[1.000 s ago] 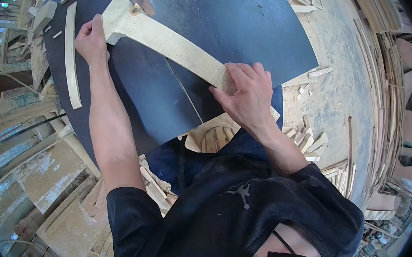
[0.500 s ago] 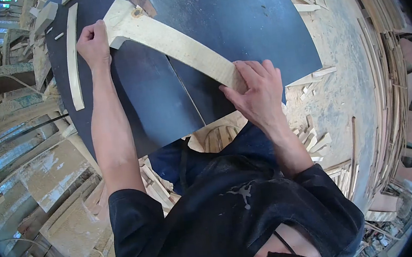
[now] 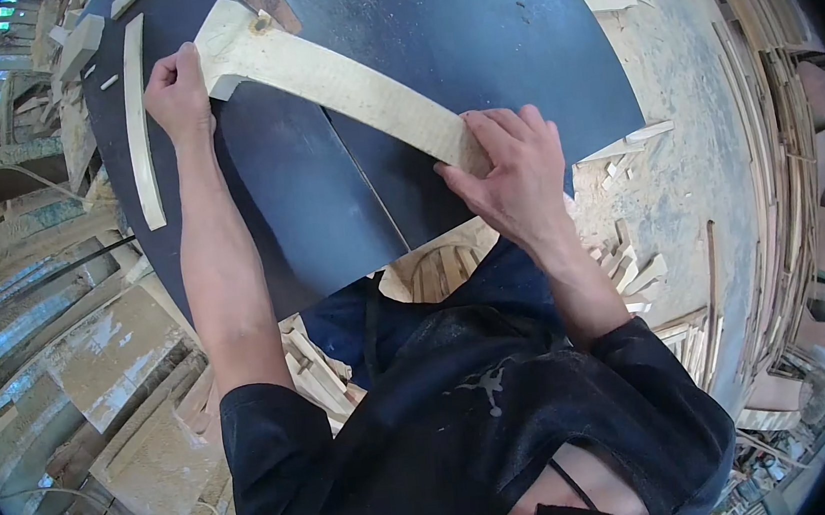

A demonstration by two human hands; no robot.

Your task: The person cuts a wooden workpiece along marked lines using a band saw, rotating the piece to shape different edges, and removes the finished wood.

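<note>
A pale curved wooden piece (image 3: 344,82) with a wide angled head and a dark knot lies slantwise over the dark tabletop (image 3: 300,189). At its lower right end my right hand (image 3: 514,171) grips it, thumb on the near side and fingers on the far side. My left hand (image 3: 178,96) is closed against the left edge of the wide head; its fingertips are partly hidden. Just left of that hand, a thin curved wooden strip (image 3: 142,135) lies on the tabletop.
A small peg (image 3: 110,82) and a wooden block (image 3: 81,46) are at the table's upper left. Wood offcuts (image 3: 630,270) lie on the dusty floor at right, beside long stacked strips (image 3: 780,169). Stacked curved wood parts fill the left side.
Compared with a second ago, my right hand and the near end of the curved piece appear slightly farther right. Both hands keep their hold. The view has shifted a little.
</note>
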